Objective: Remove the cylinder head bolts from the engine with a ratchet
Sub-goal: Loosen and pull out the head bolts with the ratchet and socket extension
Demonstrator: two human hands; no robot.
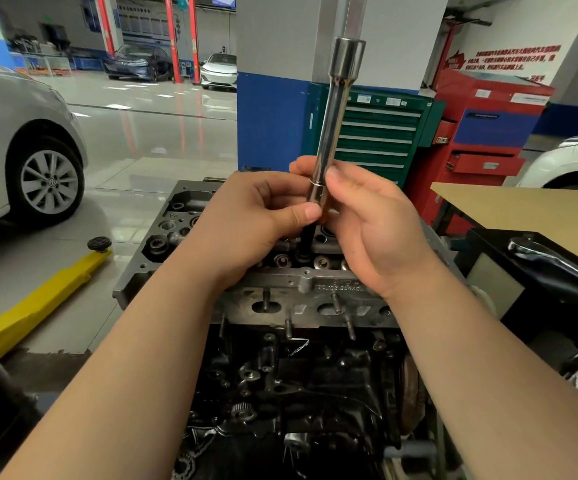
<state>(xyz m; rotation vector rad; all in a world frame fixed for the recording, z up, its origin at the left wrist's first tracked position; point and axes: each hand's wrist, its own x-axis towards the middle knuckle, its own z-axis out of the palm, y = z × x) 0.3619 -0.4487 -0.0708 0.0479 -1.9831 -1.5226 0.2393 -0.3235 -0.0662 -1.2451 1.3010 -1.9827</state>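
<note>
Standing on glossy workshop floor: engine, cars, tool cabinets.

I am standing in a car repair workshop: parked cars on a glossy floor, red lift posts, a green tool cabinet beside a red one, and a stripped engine before me.

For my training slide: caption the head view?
Both hands grip a socket extension above the cylinder head.
</note>
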